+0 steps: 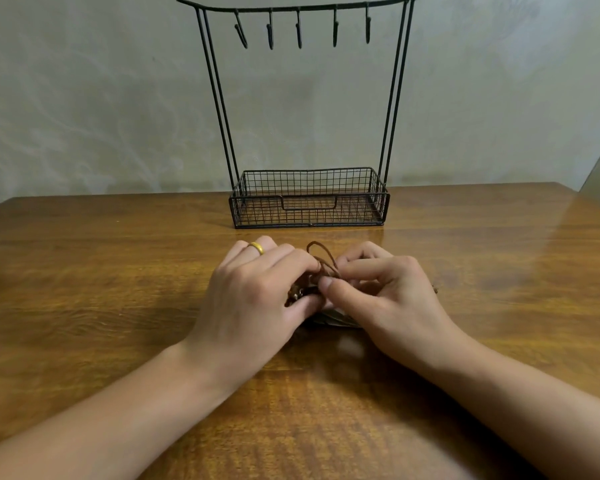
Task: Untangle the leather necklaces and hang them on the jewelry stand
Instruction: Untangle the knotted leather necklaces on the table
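A tangle of brown leather necklaces (pixel 323 263) sits between my two hands on the wooden table (pixel 84 271), a cord loop sticking up above the fingers. My left hand (pixel 257 289), with a gold ring, pinches the tangle from the left. My right hand (pixel 381 289) pinches the cords from the right with thumb and forefinger. Dark pendants show under the hands, mostly hidden. The black wire jewelry stand (pixel 305 199) stands just behind, its top bar carrying several bare hooks (pixel 298 32).
The stand's base is a wire basket with nothing visible in it. A pale wall rises right behind the table's far edge. A small dark bit (pixel 435 289) lies on the table right of my right hand.
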